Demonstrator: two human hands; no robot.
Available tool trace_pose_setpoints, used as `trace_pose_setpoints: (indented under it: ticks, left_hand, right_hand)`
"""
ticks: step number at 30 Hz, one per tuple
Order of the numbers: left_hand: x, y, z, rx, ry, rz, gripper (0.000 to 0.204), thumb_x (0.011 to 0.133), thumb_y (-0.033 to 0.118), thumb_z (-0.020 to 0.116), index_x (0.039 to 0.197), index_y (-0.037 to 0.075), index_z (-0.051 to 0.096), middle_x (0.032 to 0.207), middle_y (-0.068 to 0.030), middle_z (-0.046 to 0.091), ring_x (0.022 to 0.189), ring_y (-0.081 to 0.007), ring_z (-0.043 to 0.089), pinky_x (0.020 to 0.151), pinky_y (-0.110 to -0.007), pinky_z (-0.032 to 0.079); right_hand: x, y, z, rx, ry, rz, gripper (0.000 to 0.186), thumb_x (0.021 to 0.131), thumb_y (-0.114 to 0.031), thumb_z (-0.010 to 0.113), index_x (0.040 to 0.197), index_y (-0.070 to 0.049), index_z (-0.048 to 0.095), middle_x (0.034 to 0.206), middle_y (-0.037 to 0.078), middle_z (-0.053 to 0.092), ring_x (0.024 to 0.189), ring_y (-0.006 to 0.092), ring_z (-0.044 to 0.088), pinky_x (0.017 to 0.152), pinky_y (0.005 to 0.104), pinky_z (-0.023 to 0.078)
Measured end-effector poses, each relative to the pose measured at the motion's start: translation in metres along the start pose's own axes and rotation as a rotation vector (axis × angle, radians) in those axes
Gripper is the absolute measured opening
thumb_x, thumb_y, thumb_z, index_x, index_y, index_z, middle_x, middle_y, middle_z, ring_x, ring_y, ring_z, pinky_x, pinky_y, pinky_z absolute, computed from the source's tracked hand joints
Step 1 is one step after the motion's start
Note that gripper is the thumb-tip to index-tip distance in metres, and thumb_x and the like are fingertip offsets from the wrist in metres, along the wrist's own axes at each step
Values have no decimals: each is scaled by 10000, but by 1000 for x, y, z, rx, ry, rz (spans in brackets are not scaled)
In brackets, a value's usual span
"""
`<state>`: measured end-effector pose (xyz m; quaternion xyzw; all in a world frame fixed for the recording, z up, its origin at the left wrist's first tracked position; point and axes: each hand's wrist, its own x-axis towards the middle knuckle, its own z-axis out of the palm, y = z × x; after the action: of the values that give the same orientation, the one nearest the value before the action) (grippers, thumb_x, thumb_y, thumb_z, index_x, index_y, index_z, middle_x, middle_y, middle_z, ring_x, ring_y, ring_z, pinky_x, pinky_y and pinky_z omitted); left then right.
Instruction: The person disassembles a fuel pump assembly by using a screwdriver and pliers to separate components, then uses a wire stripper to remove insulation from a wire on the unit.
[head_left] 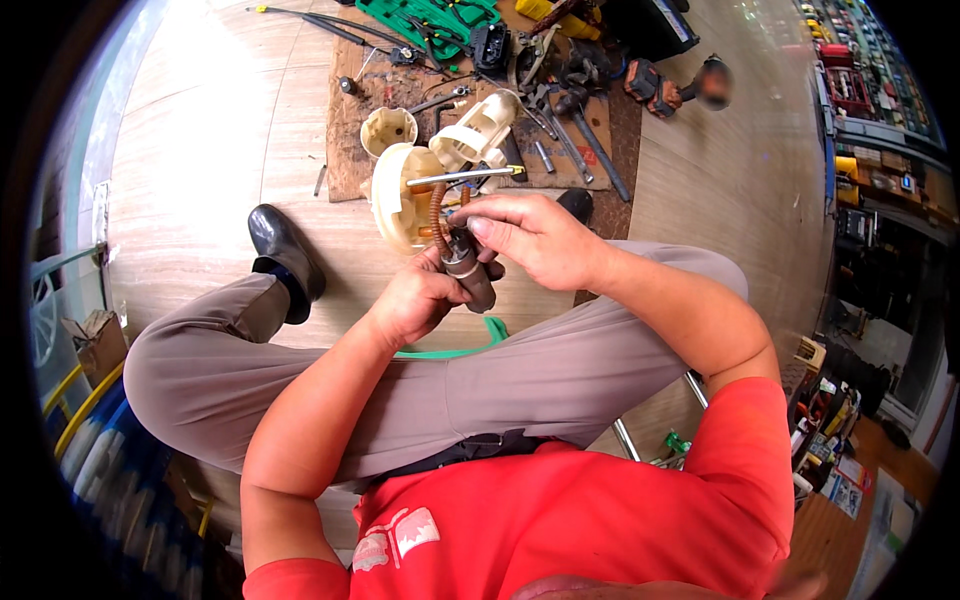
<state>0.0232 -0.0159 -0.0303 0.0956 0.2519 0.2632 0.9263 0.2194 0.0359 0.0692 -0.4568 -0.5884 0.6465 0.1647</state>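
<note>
My left hand is wrapped round a grey metal cylinder, a fuel pump, with its dark end up and tilted away from me. A brown corrugated hose runs from this end to a round cream plastic fuel pump housing. My right hand pinches at the pump's upper end; what lies between its fingertips is hidden. Just beyond my hands, a metal rod crosses the housing. Another cream plastic part with a rounded end sits behind it, beside a cream cup.
A stained cardboard sheet on the floor carries a hammer, a socket and assorted tools. Behind lies a green tool case; a cordless power tool is at right. My shoe stands left of the housing.
</note>
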Motion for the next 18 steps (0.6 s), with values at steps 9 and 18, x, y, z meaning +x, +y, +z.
trace_pose_setpoints:
  ticks: [9, 18]
  left_hand:
    - [-4, 10, 11, -91, -80, -13, 772, 647, -48, 547, 1410, 43, 473, 1195, -183, 631, 1119, -304, 620, 1005, -424, 480]
    - [-3, 8, 8, -111, 19, 100, 636, 637, -24, 593, 1265, 51, 527, 1091, -162, 658, 1066, -385, 643, 1015, -519, 481]
  right_hand:
    - [0, -13, -4, 132, -31, 147, 321, 1066, -162, 492, 1294, 34, 606, 1107, 87, 681, 919, 133, 653, 841, 296, 557]
    - [2, -15, -25, 216, 120, -51, 370, 1072, -205, 487, 1338, 43, 559, 1187, 133, 663, 992, 205, 686, 830, 325, 577]
